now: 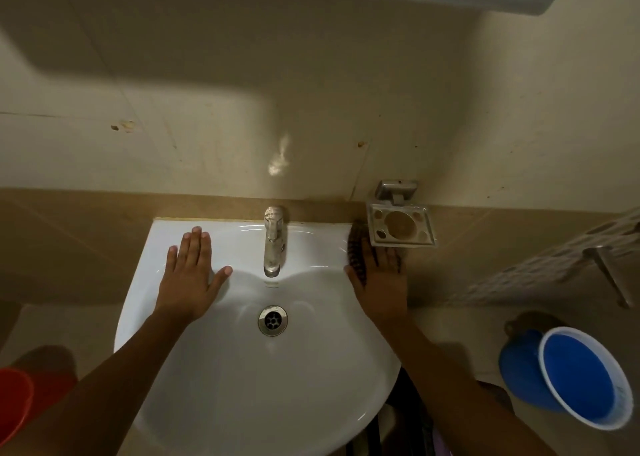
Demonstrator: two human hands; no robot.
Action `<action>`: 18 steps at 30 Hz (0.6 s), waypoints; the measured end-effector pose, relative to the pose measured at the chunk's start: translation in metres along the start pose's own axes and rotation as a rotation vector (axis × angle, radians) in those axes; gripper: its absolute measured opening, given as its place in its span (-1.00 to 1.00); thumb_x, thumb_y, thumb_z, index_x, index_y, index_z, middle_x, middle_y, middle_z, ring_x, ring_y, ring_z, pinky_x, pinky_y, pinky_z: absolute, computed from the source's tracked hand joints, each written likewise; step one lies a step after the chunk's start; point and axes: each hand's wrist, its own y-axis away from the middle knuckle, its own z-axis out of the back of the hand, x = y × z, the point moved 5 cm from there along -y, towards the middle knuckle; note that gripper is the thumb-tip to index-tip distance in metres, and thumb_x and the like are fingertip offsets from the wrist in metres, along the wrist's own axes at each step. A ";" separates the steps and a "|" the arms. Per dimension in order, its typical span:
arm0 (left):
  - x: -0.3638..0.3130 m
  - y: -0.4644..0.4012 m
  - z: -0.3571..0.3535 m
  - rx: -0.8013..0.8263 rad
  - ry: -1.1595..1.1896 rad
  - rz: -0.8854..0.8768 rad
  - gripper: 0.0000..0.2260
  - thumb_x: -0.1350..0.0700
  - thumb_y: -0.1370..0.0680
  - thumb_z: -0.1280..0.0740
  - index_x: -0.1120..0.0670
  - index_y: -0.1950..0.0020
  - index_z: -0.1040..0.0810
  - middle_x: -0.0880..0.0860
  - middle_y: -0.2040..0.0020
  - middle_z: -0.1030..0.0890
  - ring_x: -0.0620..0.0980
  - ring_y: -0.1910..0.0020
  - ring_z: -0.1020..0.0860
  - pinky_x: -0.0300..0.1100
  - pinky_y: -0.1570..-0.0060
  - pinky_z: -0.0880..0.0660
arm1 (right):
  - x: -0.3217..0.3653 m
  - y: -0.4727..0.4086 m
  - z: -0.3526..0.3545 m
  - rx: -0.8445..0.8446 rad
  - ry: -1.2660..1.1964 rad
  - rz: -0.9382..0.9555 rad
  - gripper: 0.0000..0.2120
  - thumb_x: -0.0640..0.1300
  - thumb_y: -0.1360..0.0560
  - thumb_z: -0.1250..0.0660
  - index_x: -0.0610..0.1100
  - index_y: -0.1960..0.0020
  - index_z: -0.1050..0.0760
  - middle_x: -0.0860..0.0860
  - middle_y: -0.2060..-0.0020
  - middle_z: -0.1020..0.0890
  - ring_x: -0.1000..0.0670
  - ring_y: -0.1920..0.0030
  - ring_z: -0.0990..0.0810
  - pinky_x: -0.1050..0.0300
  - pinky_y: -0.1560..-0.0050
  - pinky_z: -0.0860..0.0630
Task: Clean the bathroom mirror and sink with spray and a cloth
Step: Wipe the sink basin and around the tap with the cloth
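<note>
Both hands flat on sink.

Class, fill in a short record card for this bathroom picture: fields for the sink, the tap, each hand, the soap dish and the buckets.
sink: white basin, wall-mounted, drain open in the middle
tap: metal, at the back rim, no water visibly running
left hand: flat, fingers spread, on the sink's left rim, holds nothing
right hand: pressed on a dark patterned cloth at the sink's right rim
soap dish: metal, wall-mounted, empty, just behind the right hand
buckets: blue bucket at right, red bucket at left edge
</note>
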 end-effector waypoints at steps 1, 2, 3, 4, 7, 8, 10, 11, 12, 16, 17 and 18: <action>0.000 0.000 0.000 -0.003 0.003 -0.002 -0.18 -0.37 -0.52 0.26 0.16 -0.60 0.18 0.14 -0.61 0.20 0.08 -0.59 0.23 0.05 -0.54 0.21 | -0.004 0.003 -0.003 0.046 -0.017 -0.027 -0.35 0.25 -0.60 -0.12 -0.08 -0.57 -0.20 -0.16 -0.50 -0.33 -0.25 -0.50 -0.28 -0.27 -0.49 -0.22; 0.000 0.000 0.000 -0.003 0.008 -0.003 -0.18 -0.37 -0.52 0.26 0.16 -0.60 0.17 0.13 -0.61 0.20 0.08 -0.59 0.23 0.05 -0.54 0.21 | -0.006 0.006 -0.006 0.082 -0.029 -0.054 -0.34 0.26 -0.60 -0.10 -0.06 -0.59 -0.15 -0.15 -0.54 -0.27 -0.24 -0.53 -0.21 -0.26 -0.50 -0.19; 0.000 0.000 0.000 -0.002 0.011 -0.003 -0.18 -0.37 -0.52 0.26 0.16 -0.61 0.17 0.13 -0.61 0.20 0.08 -0.59 0.23 0.06 -0.54 0.21 | -0.005 0.007 -0.007 0.091 -0.035 -0.084 -0.34 0.26 -0.61 -0.10 -0.06 -0.59 -0.13 -0.15 -0.55 -0.24 -0.24 -0.55 -0.17 -0.26 -0.50 -0.17; 0.000 0.000 0.000 0.000 0.011 -0.001 -0.17 -0.38 -0.52 0.26 0.16 -0.61 0.17 0.13 -0.61 0.21 0.08 -0.59 0.23 0.05 -0.54 0.22 | -0.002 0.008 -0.007 0.081 -0.039 -0.112 -0.35 0.24 -0.61 -0.11 -0.07 -0.59 -0.15 -0.15 -0.54 -0.25 -0.25 -0.54 -0.18 -0.27 -0.48 -0.17; 0.000 0.000 0.001 0.014 -0.005 0.012 -0.17 -0.38 -0.50 0.28 0.15 -0.60 0.20 0.12 -0.61 0.23 0.07 -0.58 0.25 0.04 -0.54 0.24 | 0.016 0.004 -0.003 -0.021 -0.043 -0.155 -0.43 0.16 -0.63 -0.14 -0.10 -0.55 -0.25 -0.19 -0.48 -0.37 -0.27 -0.49 -0.30 -0.30 -0.47 -0.21; 0.000 0.000 0.001 0.019 -0.012 0.016 -0.18 -0.38 -0.51 0.28 0.15 -0.60 0.21 0.13 -0.61 0.24 0.08 -0.58 0.26 0.04 -0.54 0.24 | 0.024 0.001 -0.004 -0.032 -0.033 -0.147 -0.43 0.16 -0.64 -0.10 -0.09 -0.56 -0.23 -0.18 -0.48 -0.37 -0.26 -0.49 -0.29 -0.29 -0.50 -0.16; -0.002 -0.001 0.002 0.023 -0.016 0.021 -0.20 -0.36 -0.53 0.23 0.15 -0.60 0.22 0.13 -0.61 0.24 0.08 -0.58 0.26 0.05 -0.54 0.24 | 0.042 -0.007 -0.009 0.010 -0.022 -0.101 -0.43 0.18 -0.65 -0.01 -0.05 -0.59 -0.16 -0.15 -0.53 -0.29 -0.22 -0.53 -0.23 -0.26 -0.54 -0.02; -0.002 -0.001 0.003 0.026 -0.010 0.023 -0.21 -0.35 -0.54 0.21 0.15 -0.60 0.22 0.14 -0.61 0.24 0.08 -0.59 0.26 0.06 -0.55 0.23 | 0.054 -0.009 -0.012 0.028 -0.032 -0.057 -0.43 0.18 -0.65 0.01 -0.04 -0.59 -0.15 -0.13 -0.54 -0.26 -0.20 -0.55 -0.20 -0.25 -0.55 -0.01; -0.003 -0.001 0.004 0.031 -0.005 0.024 -0.21 -0.34 -0.54 0.20 0.15 -0.60 0.22 0.14 -0.61 0.24 0.09 -0.59 0.25 0.06 -0.55 0.23 | 0.069 -0.011 -0.015 0.039 -0.050 -0.008 -0.44 0.18 -0.65 0.01 -0.03 -0.58 -0.17 -0.12 -0.55 -0.26 -0.18 -0.56 -0.19 -0.24 -0.55 -0.03; 0.001 0.000 0.006 0.040 -0.002 -0.001 -0.23 -0.33 -0.56 0.17 0.14 -0.60 0.23 0.13 -0.60 0.26 0.08 -0.58 0.27 0.04 -0.54 0.24 | 0.124 -0.007 -0.022 0.057 -0.146 0.118 -0.43 0.17 -0.60 -0.09 -0.03 -0.54 -0.27 -0.09 -0.51 -0.35 -0.16 -0.53 -0.27 -0.20 -0.52 -0.14; 0.000 0.000 0.006 0.041 0.000 -0.010 -0.25 -0.32 -0.59 0.14 0.15 -0.60 0.22 0.13 -0.60 0.26 0.08 -0.58 0.27 0.03 -0.54 0.23 | 0.129 -0.007 -0.021 0.048 -0.149 0.126 -0.42 0.16 -0.57 -0.14 -0.04 -0.53 -0.30 -0.09 -0.49 -0.38 -0.16 -0.51 -0.31 -0.21 -0.50 -0.17; 0.001 -0.001 0.007 0.045 0.006 -0.019 -0.27 -0.29 -0.62 0.10 0.15 -0.60 0.22 0.13 -0.60 0.26 0.08 -0.58 0.26 0.03 -0.54 0.23 | 0.132 -0.009 -0.020 0.039 -0.155 0.133 -0.41 0.14 -0.54 -0.19 -0.05 -0.52 -0.32 -0.10 -0.48 -0.39 -0.17 -0.49 -0.33 -0.22 -0.49 -0.19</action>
